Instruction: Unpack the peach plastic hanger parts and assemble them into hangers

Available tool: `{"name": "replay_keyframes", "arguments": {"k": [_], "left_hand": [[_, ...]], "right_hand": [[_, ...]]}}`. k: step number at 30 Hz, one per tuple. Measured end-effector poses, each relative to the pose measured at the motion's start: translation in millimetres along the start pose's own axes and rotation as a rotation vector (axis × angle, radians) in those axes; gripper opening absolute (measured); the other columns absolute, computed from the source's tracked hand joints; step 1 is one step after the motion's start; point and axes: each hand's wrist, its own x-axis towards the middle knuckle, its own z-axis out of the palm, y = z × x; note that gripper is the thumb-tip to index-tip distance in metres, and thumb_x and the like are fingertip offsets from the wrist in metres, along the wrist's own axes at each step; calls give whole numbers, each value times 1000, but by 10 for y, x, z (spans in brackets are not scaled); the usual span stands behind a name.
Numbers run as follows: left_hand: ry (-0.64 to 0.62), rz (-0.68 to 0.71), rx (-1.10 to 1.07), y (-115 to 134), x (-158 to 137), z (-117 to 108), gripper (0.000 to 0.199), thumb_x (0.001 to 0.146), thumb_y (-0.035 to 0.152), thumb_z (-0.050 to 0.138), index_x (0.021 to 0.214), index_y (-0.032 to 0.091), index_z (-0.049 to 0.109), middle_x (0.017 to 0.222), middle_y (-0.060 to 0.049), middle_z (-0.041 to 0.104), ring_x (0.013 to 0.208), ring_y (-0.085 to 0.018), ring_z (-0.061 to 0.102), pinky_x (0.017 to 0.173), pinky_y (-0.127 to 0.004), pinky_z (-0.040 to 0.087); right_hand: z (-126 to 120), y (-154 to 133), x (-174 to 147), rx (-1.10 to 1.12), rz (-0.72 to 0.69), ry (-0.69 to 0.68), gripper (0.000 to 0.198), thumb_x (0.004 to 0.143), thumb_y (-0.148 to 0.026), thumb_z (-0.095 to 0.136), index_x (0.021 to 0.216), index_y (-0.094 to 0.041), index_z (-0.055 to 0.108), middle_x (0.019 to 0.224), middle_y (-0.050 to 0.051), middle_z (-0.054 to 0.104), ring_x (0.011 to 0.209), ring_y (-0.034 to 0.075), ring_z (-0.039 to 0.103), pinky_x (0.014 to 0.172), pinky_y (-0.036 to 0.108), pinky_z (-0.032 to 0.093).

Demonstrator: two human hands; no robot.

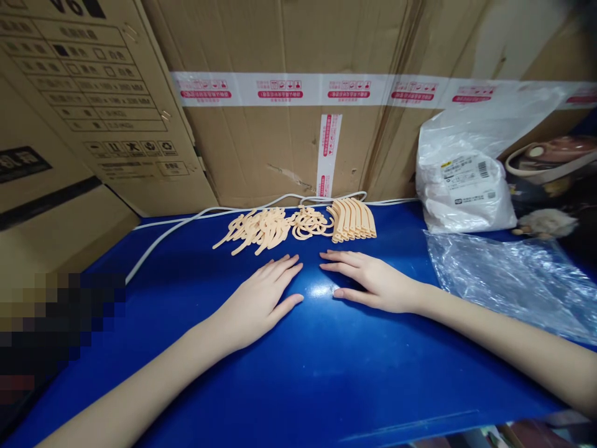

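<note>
Cream, curved, plastic-looking tubes (354, 221) lie in a row just ahead of the right hand (375, 283), long axes running away from it, with cream, long-stemmed, plastic-looking pieces (267, 230) heaped ahead, nearer the left hand (256, 298), both hands loosely spread and empty.

The left hand (261, 298) and the right hand (373, 281) lie palm down on a blue table (326, 379), apart, fingertips toward each other. Just beyond them sit a loose beige pile (263, 229), a small heap of beige loops (308, 224) and a neat row of curved beige pieces (352, 219). White cable (161, 242) runs behind; a white bag (461, 193) stands rightward, beside clear plastic (504, 274)
</note>
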Motion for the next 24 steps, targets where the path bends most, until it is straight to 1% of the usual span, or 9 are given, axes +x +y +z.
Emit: {"name": "replay_keyframes", "arguments": {"k": [6, 17, 24], "left_hand": [[3, -1, 39, 3, -18, 33, 57, 99, 49, 33, 146, 17, 38, 155, -11, 34, 144, -25, 29, 118, -46, 26], [-21, 1, 71, 18, -31, 17, 58, 100, 49, 31, 147, 15, 36, 155, -11, 33, 144, -26, 29, 118, -47, 25], [-4, 13, 82, -7, -23, 57, 58, 100, 49, 31, 146, 15, 37, 155, -11, 34, 144, -25, 29, 117, -46, 26]], "right_hand": [[12, 2, -8, 11, 0, 17, 50, 94, -44, 50, 138, -19, 50, 148, 14, 44, 135, 26, 44, 109, 49, 39], [16, 4, -9, -27, -1, 0, 51, 96, -46, 46, 138, -18, 50, 149, 14, 43, 136, 24, 42, 110, 47, 38], [23, 7, -14, -18, 1, 6, 51, 95, -46, 47, 138, -18, 50, 149, 14, 43, 136, 25, 42, 111, 47, 38]]}}
